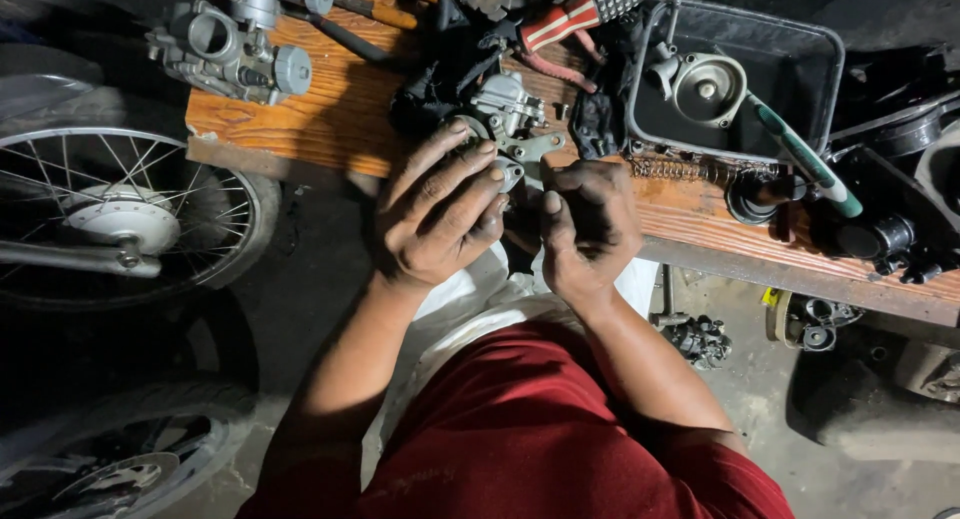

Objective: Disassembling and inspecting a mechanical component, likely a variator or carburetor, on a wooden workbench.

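Left hand (pixel 437 211) and right hand (pixel 585 229) grip a grimy silver carburetor part (pixel 512 129)

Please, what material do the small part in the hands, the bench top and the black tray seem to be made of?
The small part, held by the left hand and right hand, looks like cast metal: dull silver-grey with glints. The bench top appears to be wood, orange-brown with visible grain, possibly varnished. The black tray seems to be plastic, matte with rounded rim, though painted metal is possible.
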